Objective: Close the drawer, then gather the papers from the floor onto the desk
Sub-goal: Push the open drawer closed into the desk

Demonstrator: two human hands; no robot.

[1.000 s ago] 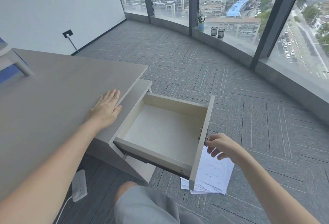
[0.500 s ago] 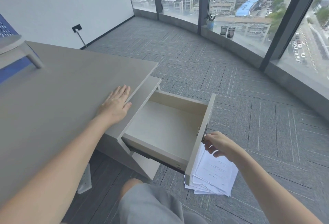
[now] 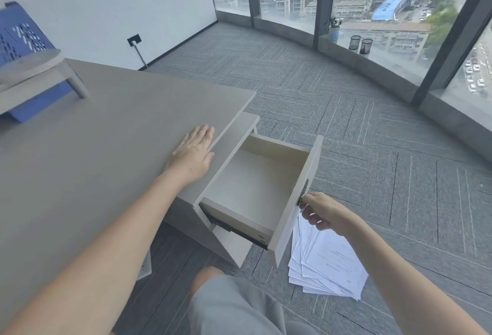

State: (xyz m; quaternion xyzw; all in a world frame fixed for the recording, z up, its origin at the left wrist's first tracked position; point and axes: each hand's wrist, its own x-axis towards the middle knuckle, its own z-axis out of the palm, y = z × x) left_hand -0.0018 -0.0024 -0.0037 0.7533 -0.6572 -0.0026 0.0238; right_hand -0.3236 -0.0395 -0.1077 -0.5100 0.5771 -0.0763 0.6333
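Observation:
The drawer point(image 3: 255, 188) stands pulled out from under the grey desk point(image 3: 93, 148), pale inside and holding nothing. My right hand point(image 3: 323, 210) is at the dark handle point(image 3: 303, 192) on the drawer's front, fingers curled around it. My left hand point(image 3: 193, 154) lies flat, fingers together, on the desk top near its right edge. A fanned pile of white printed papers point(image 3: 330, 262) lies on the carpet just beyond the drawer front, below my right hand, partly hidden by the drawer.
A blue perforated rack point(image 3: 21, 41) behind a grey stand point(image 3: 34, 73) sits at the desk's far left. A white power strip point(image 3: 145, 265) lies under the desk. Two mesh cups point(image 3: 360, 43) and a potted plant point(image 3: 333, 29) stand on the window ledge. My knee point(image 3: 229, 302) is below the drawer.
The drawer has slid in a little toward the desk with my right hand on its handle. The view has shifted; my left hand stays flat on the desk.

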